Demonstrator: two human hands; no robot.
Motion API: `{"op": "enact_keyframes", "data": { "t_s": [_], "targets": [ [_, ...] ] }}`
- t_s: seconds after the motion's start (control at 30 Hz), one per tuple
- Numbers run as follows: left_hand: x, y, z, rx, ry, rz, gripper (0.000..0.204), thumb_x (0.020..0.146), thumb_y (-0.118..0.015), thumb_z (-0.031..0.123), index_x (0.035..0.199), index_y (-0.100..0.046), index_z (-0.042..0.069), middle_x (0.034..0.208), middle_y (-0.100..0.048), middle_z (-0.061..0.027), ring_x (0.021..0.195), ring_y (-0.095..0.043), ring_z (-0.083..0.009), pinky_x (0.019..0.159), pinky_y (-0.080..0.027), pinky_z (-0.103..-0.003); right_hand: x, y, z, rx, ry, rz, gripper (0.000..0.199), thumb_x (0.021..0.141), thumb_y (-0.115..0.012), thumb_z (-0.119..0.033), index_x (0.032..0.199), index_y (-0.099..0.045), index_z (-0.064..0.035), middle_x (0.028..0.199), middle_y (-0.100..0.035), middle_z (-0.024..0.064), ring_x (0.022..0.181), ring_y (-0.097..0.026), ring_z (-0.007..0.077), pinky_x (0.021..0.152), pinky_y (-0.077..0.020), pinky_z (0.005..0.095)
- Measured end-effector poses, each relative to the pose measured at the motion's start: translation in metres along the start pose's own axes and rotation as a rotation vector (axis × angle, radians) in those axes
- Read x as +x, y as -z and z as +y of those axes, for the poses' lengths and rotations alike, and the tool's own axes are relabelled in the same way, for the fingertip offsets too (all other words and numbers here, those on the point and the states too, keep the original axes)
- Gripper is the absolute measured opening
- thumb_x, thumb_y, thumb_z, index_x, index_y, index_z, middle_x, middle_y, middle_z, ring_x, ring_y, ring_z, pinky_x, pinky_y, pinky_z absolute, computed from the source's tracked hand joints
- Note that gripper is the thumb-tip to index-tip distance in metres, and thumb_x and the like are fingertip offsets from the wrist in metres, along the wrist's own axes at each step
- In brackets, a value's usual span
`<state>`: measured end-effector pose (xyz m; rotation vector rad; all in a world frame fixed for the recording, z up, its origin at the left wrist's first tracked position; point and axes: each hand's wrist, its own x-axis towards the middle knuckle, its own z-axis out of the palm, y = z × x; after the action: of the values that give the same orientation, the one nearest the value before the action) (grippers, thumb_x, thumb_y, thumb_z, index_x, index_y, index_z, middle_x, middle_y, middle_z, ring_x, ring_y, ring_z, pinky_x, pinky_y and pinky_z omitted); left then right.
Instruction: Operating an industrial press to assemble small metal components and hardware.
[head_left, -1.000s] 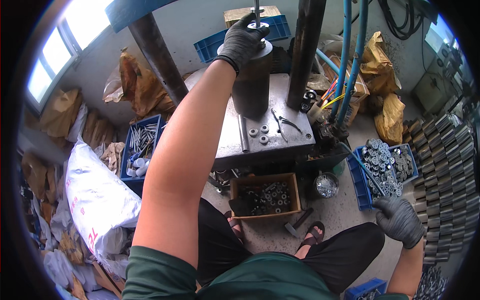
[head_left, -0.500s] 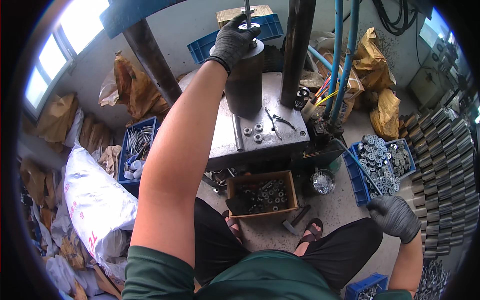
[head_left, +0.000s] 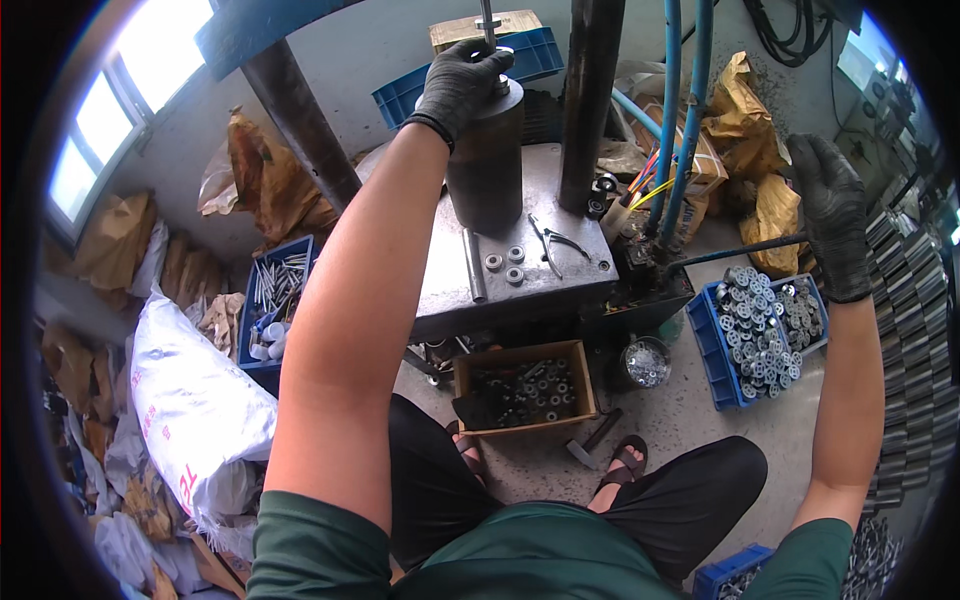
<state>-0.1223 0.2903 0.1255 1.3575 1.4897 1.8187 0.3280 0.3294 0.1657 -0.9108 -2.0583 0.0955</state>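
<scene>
My left hand (head_left: 462, 88), in a dark grey glove, is closed at the top of an upright dark metal cylinder (head_left: 485, 180). Its fingers and thumb curl round a small round metal part (head_left: 506, 51), largely hidden by the glove, at the foot of a thin vertical rod (head_left: 487, 22). My right hand (head_left: 835, 220), gloved alike, is raised at the far right with fingers stretched upward. A long metal lever (head_left: 735, 253) reaches its palm side and touches it. On the steel table (head_left: 440, 285) lie a short tube (head_left: 474, 265), small ring-shaped parts (head_left: 515, 254) and pliers (head_left: 552, 245).
Dark posts (head_left: 592, 110) and blue hoses (head_left: 690, 110) rise behind the table. A cardboard box of metal parts (head_left: 460, 380) and a hammer (head_left: 596, 440) are on the floor. Blue bins hold spoked discs (head_left: 760, 330) and rods (head_left: 280, 280). Metal tubes (head_left: 910, 340) are stacked at right.
My right hand has risen from beside my knee, its fingers going from curled to stretched, and the lever has swung up with it. My left hand stays on the cylinder top.
</scene>
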Motion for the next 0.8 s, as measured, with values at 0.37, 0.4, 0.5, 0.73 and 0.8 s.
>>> {"op": "enact_keyframes", "data": {
  "t_s": [0.37,0.4,0.5,0.73,0.8],
  "targets": [
    [0.015,0.011,-0.018,0.305,-0.081,0.092,0.048,0.085,-0.086,0.039,0.117,-0.075,0.005,0.094,-0.078,-0.0107,0.078,-0.074,-0.0141,0.078,-0.061,-0.029,-0.198,0.039,-0.051,-0.103,-0.178,-0.878,0.03,0.087,-0.071,-0.023,0.108,-0.072,-0.0019,0.097,-0.071,0.0201,0.089,-0.07,0.0382,0.082,-0.0569,0.046],
    [0.014,0.008,-0.016,0.299,-0.082,0.088,0.048,0.085,-0.086,0.039,0.117,-0.075,0.005,0.094,-0.078,-0.0107,0.078,-0.074,-0.0141,0.078,-0.061,-0.029,-0.208,0.04,-0.049,-0.108,-0.183,-0.877,0.03,0.087,-0.071,-0.023,0.108,-0.072,-0.0019,0.097,-0.071,0.0201,0.089,-0.07,0.0382,0.082,-0.0569,0.046],
    [0.015,0.011,-0.018,0.405,-0.153,0.086,0.045,0.085,-0.086,0.036,0.115,-0.076,0.006,0.095,-0.078,-0.0104,0.081,-0.074,-0.0148,0.079,-0.06,-0.029,-0.214,0.04,-0.048,-0.161,-0.134,-0.981,0.022,0.085,-0.069,-0.018,0.097,-0.074,-0.0012,0.092,-0.072,0.0207,0.086,-0.07,0.0412,0.078,-0.0566,0.0468],
    [0.018,0.02,-0.024,0.177,-0.057,0.004,0.042,0.086,-0.086,0.032,0.115,-0.075,0.004,0.093,-0.076,-0.0086,0.08,-0.073,-0.0139,0.077,-0.06,-0.029,-0.179,0.047,-0.048,0.023,-0.275,-0.77,0.025,0.087,-0.065,-0.014,0.106,-0.073,0.0,0.094,-0.073,0.0209,0.091,-0.071,0.04,0.085,-0.0572,0.0454],
    [0.018,0.019,-0.022,0.179,-0.068,0.009,0.04,0.086,-0.086,0.03,0.115,-0.075,0.004,0.091,-0.076,-0.0083,0.078,-0.072,-0.0136,0.075,-0.06,-0.029,-0.179,0.046,-0.043,0.052,-0.192,-0.709,0.026,0.086,-0.065,-0.011,0.108,-0.073,0.0013,0.095,-0.073,0.0217,0.09,-0.071,0.0403,0.086,-0.0574,0.0447]
  ]
}}
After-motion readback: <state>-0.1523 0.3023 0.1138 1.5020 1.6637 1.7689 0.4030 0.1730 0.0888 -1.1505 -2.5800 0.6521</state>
